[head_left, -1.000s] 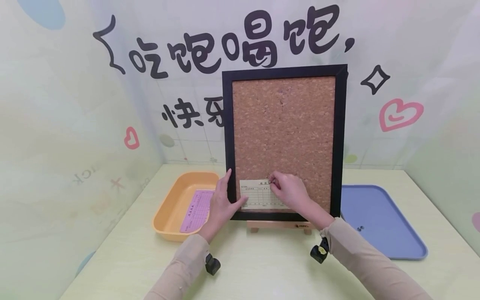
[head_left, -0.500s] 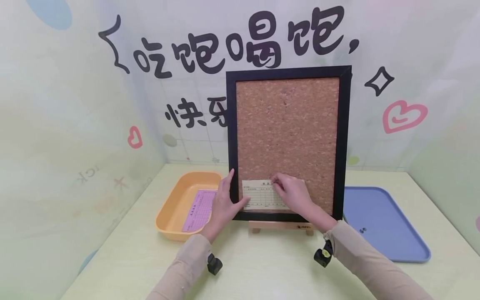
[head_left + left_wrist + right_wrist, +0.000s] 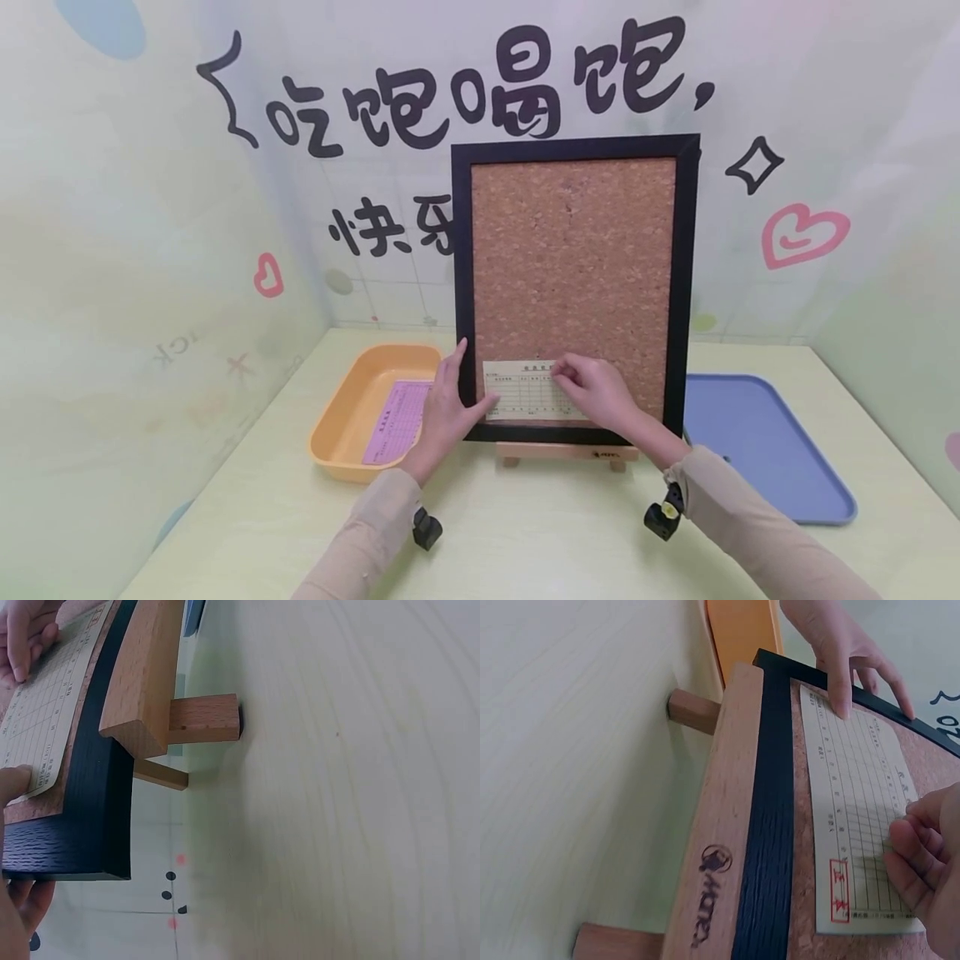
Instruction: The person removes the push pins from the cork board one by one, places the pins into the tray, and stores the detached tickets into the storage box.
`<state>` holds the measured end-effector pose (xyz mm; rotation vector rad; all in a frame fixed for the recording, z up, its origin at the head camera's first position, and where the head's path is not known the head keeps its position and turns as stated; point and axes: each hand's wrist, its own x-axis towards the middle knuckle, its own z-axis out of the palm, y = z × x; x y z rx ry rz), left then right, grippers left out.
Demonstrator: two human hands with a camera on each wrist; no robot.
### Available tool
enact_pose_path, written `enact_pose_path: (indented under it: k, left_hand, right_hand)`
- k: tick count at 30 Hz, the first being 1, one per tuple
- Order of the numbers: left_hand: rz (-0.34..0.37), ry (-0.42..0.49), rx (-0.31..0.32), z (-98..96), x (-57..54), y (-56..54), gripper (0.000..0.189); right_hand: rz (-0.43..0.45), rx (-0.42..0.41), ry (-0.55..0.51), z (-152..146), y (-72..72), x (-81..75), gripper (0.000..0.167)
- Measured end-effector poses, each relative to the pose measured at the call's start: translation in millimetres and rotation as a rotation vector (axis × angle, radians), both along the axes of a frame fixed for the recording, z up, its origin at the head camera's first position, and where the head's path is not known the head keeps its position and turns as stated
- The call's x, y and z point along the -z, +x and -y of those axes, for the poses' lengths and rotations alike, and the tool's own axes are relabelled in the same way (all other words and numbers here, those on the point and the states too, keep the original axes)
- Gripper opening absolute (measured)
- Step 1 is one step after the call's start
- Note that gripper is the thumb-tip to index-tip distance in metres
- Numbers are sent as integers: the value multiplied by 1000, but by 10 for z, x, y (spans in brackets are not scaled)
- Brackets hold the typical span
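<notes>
A cork board (image 3: pixel 573 250) in a black frame stands upright on a wooden easel (image 3: pixel 562 451). Against its lower part lies a cream printed slip (image 3: pixel 517 392). My left hand (image 3: pixel 452 400) grips the frame's lower left side; the thumb presses the slip's left end, and fingers show behind the frame in the left wrist view. At the slip's upper edge, right of its heading, is my right hand (image 3: pixel 596 387). Its thumb and fingers (image 3: pixel 911 844) are curled together in a pinch on a small pin, almost wholly hidden by the fingertips.
An orange tray (image 3: pixel 330 417) with a purple printed slip (image 3: pixel 393 421) in it stands to the left. A blue tray (image 3: pixel 787 450) lies at the right, partly behind my right forearm. A printed wall sheet (image 3: pixel 382 292) hangs behind the board.
My right hand has shifted a little to the right along the slip's top edge, uncovering more of the heading. A dark speck at its fingertips is now hidden. My left hand stays put.
</notes>
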<state>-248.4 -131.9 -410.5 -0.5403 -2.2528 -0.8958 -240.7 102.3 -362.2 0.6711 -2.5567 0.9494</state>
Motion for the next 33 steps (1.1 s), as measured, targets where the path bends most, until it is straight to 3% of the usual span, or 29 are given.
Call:
enact_pose_path:
  k: [10,17,24,33]
  left_hand:
    - [35,-35,16,46,-39,3,92]
    - [-46,-84,-28,100,-98,-26,87]
    - [-177,-123,-57,140,-234,-28,63]
    - [-151,-248,15,68,-401,-10,49]
  right_hand:
    - [-14,-9,28,-206,82,63,5]
    - [-29,-28,56,-298,106,110,5]
    - [-42,-52,57,-320,100,143,5]
    - [-70,-63,73,-327,95,138,5]
